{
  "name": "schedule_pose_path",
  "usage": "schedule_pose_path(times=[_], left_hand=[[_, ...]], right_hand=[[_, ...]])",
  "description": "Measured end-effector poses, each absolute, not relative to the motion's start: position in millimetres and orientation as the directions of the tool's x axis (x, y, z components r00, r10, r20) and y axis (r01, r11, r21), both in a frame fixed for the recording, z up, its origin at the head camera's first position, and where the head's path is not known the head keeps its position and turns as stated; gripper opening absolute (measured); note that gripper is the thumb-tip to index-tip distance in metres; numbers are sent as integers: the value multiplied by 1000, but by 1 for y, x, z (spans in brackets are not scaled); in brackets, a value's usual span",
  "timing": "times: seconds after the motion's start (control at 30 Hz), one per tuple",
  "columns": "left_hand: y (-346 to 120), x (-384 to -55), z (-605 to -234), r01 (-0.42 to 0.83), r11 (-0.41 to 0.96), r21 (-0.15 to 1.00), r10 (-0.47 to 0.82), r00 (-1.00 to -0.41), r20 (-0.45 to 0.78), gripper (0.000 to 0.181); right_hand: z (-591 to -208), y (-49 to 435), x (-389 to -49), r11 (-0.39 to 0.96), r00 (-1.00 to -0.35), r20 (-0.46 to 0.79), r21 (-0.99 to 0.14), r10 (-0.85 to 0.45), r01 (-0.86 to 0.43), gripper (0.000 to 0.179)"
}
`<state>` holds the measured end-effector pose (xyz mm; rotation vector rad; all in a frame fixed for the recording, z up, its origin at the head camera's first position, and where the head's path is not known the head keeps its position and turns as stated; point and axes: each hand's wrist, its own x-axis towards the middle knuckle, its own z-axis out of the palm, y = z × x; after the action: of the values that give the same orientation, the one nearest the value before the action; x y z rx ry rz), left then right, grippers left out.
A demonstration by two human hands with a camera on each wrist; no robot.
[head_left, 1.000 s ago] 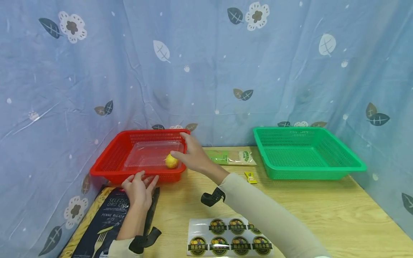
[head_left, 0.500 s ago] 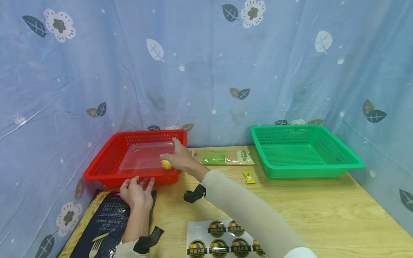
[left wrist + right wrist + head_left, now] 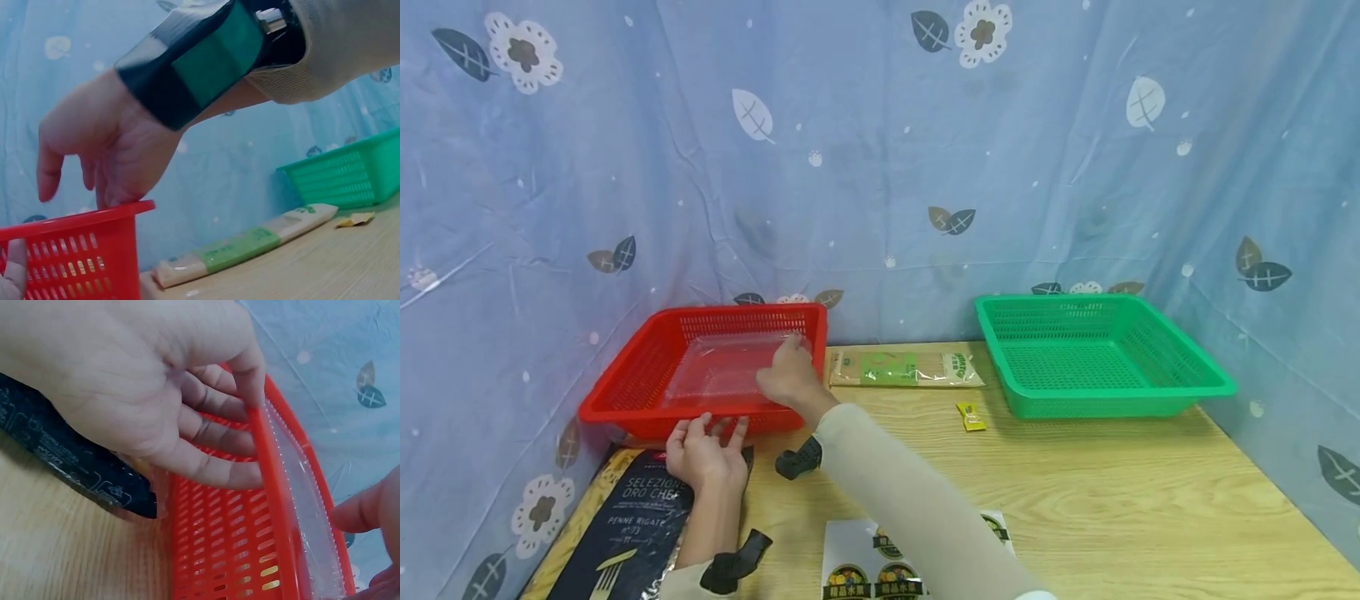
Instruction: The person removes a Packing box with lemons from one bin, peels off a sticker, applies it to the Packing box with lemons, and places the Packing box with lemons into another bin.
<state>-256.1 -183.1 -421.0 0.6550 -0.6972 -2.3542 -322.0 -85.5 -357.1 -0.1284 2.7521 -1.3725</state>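
My left hand point(image 3: 707, 454) is at the near rim of the red basket point(image 3: 625, 408); in the right wrist view its thumb meets the rim and its fingers lie against the slotted outer wall. Inside the basket is a clear plastic tray point(image 3: 718, 367). My right hand point(image 3: 790, 375) reaches down into the basket's right end, its fingertips below the rim in the left wrist view. Yellow of a small round, lemon-like thing point(image 3: 81, 267) shows through the wall slots. From the head view my right hand hides it, and I cannot tell whether the fingers hold it.
A black penne bag point(image 3: 632, 517) lies under my left forearm. Behind are a long noodle packet point(image 3: 891, 369) and a small yellow sachet point(image 3: 971, 417). A green basket point(image 3: 1112, 392) stands at right, a sticker sheet point(image 3: 850, 550) at front. Patterned curtain point(image 3: 850, 167) surrounds the table.
My right hand has come down and left into the red basket, covering the yellow thing. My left hand keeps to the near rim. The whole head view has shifted slightly.
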Motion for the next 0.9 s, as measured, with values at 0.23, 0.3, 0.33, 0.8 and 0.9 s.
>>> schedule_pose_path(times=[0.23,0.3,0.33,0.8,0.9], left_hand=[[-190,-250,-420,348,-767,539,-574,-748,-333,22],[-195,-247,-420,333,-797,504,-543,-760,-356,24],[-197,-245,-420,327,-808,490,-531,-764,-366,26],[-212,-242,-411,286,-860,423,-460,-793,-399,46],[-212,-243,-412,294,-862,412,-461,-793,-399,44]], right_hand=[[-356,-91,-322,804,-987,-58,-589,-152,-89,85],[-357,-94,-322,828,-987,-76,-555,-145,-79,83],[-358,-95,-323,833,-987,-80,-548,-142,-75,83],[-355,-99,-332,854,-990,-79,-517,-112,-55,53],[-357,-100,-333,863,-991,-70,-501,-117,-67,29]])
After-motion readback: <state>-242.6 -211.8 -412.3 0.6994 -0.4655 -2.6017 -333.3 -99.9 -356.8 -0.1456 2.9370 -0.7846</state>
